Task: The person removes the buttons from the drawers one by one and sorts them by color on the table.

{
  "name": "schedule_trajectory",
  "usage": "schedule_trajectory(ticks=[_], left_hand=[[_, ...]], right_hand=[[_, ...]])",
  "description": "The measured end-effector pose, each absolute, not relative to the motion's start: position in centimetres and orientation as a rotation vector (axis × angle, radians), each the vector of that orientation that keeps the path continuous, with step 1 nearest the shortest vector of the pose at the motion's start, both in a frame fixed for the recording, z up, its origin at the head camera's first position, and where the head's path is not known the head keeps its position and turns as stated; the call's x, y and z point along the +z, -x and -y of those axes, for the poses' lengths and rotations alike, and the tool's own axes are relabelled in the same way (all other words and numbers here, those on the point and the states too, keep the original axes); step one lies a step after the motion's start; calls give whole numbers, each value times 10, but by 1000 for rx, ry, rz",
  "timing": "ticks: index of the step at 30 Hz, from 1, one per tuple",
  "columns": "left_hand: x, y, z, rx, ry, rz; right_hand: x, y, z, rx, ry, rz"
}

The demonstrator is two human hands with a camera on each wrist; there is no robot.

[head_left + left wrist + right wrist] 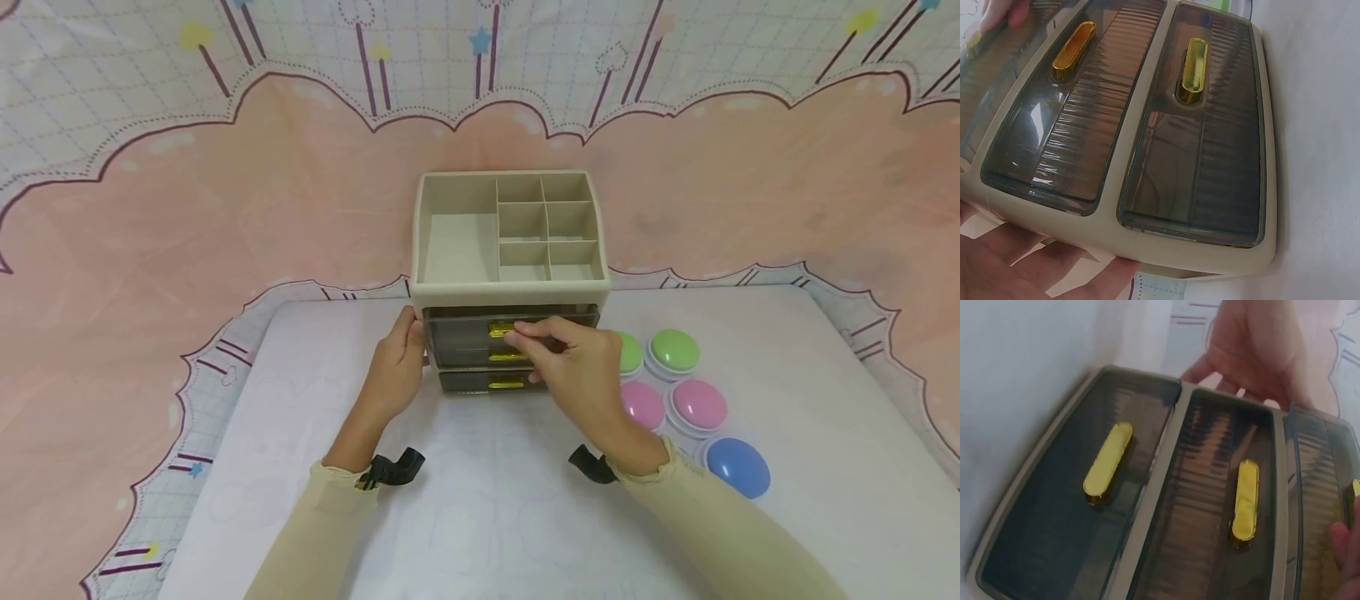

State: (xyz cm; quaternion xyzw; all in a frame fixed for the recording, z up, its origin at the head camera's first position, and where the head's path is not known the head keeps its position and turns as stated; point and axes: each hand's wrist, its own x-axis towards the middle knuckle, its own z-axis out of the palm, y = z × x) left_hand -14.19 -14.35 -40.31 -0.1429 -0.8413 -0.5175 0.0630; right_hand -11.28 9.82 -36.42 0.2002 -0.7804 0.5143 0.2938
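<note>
A beige desktop organizer with smoky see-through drawers stands at the back of the table in the head view. Its top drawer sticks out a little from the body. My right hand pinches that drawer's gold handle between thumb and fingertips. The left hand rests along the organizer's left side, fingers extended against the wall. In the left wrist view, the middle drawer and the bottom drawer sit flush in the frame, each with its own gold handle.
Right of the organizer are round push lights or buttons on white bases: green, pink and blue. My right forearm partly covers some. The organizer's top has one large compartment and several small ones. A patterned cloth hangs behind the white table.
</note>
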Motion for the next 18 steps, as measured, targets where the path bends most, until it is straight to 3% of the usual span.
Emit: schedule_trajectory(ticks=[18], left_hand=[[-406, 145, 146, -1620, 395, 2566]], right_hand=[[-358, 127, -95, 1419, -457, 2132]])
